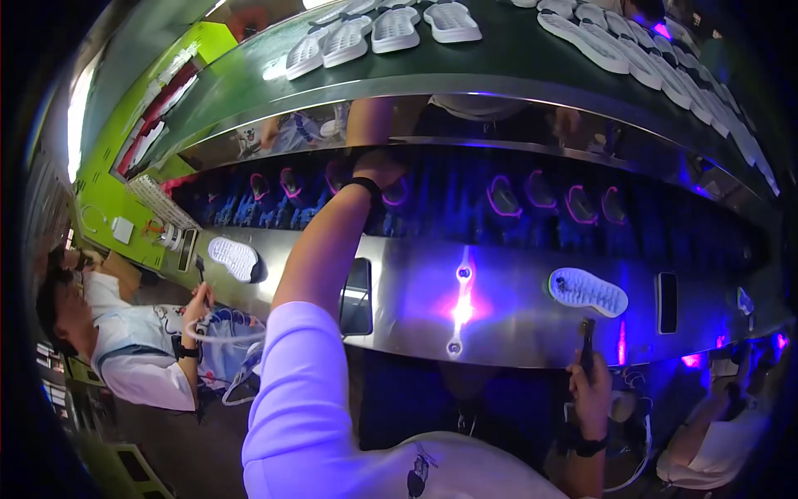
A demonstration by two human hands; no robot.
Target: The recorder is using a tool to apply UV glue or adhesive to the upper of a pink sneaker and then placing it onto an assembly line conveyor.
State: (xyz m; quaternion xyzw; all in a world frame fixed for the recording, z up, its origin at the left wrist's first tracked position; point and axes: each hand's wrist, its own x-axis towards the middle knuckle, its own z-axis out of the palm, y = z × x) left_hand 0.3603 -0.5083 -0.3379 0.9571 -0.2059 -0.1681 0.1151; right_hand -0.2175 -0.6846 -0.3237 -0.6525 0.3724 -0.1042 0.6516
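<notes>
My left arm stretches far forward, and my left hand (381, 169) is inside the dark, violet-lit channel under the raised shelf. It is close to a pink-outlined shoe part (395, 191); its fingers are too dark and hidden to read. Low on the right, my right hand (591, 387) is closed around a dark-handled brush (587, 345), held upright with its head near the bench edge. Just beyond the brush lies a white shoe sole (588, 292), tread side up, on the metal bench (515, 324). Several more pink-outlined parts (579, 205) stand in the channel.
White soles (395, 30) line the green belt (499, 62) above. Phones (357, 297) (667, 303) lie on the bench. At left, a co-worker (137, 333) holds a brush near another white sole (233, 259). Another person (715, 432) sits at right.
</notes>
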